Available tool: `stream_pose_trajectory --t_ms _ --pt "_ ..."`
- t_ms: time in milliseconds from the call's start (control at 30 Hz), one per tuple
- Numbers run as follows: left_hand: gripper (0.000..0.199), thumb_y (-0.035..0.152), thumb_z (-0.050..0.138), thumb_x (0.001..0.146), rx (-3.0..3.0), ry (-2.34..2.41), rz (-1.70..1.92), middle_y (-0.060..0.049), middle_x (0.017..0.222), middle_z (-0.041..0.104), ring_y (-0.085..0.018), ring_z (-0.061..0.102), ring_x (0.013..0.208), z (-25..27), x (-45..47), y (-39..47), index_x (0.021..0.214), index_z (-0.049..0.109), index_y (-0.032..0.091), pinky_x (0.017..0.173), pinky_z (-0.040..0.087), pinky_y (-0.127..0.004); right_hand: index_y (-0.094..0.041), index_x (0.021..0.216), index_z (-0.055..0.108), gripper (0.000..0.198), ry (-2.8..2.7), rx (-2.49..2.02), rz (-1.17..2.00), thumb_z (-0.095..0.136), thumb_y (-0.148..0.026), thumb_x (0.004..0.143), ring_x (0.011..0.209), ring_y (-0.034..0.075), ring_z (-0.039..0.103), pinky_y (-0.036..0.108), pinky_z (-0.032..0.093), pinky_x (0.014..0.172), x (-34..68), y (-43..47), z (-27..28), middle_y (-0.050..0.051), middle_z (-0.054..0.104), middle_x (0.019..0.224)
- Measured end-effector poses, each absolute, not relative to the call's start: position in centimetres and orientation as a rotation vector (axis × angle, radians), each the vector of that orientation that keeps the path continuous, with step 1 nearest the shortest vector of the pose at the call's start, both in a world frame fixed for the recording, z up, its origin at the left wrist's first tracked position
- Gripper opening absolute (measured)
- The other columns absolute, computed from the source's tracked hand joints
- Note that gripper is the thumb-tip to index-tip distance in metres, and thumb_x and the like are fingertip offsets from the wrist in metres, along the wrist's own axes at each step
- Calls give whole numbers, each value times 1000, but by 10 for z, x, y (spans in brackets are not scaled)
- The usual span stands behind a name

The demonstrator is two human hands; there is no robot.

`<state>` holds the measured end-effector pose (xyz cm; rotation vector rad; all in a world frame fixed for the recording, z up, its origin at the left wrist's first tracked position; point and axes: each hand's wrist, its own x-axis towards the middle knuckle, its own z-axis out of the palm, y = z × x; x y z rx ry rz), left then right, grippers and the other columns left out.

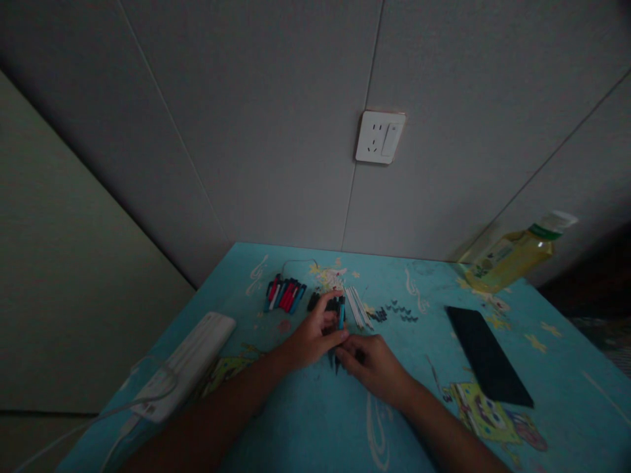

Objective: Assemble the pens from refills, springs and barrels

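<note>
Near the middle of the table, my left hand (315,335) is closed around a blue pen barrel (341,316), held upright. My right hand (367,362) pinches at its lower end, touching the left thumb; what its fingertips hold is too small to make out. Dark pointed pieces (335,362) show just below the fingers. Behind my left hand lie black pen parts (314,301), partly hidden. White pen refills (358,307) lie in a row to the right, with several small dark parts (400,310) beyond them. A group of red, blue and black pens (284,295) lies to the left.
A white power strip (190,361) with cables lies at the left edge of the blue table cover (305,427). On the right are a dark flat slab (488,358) and a bottle of yellow liquid (513,259). A wall socket (380,136) is above the table.
</note>
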<state>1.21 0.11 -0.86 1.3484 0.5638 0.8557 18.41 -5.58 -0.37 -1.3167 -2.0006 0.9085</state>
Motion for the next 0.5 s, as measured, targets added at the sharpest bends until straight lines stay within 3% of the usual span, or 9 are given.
stream_pose_trajectory --t_ms 267,500 --pt "75 25 70 81 1327 617 891 -2 93 63 -12 61 73 -13 13 0 142 26 29 66 45 -23 -18 66 54 30 -1970 -1292 929 53 -30 93 52 9 44 23 31 51 184 -54 -5 -5 49 57" --pt "83 26 71 81 1303 605 872 0 90 60 -8 55 63 -8 9 0 147 21 32 55 38 -18 -17 78 59 26 -1829 -1159 1240 43 -23 97 58 10 51 21 39 56 185 -58 2 -2 60 66"
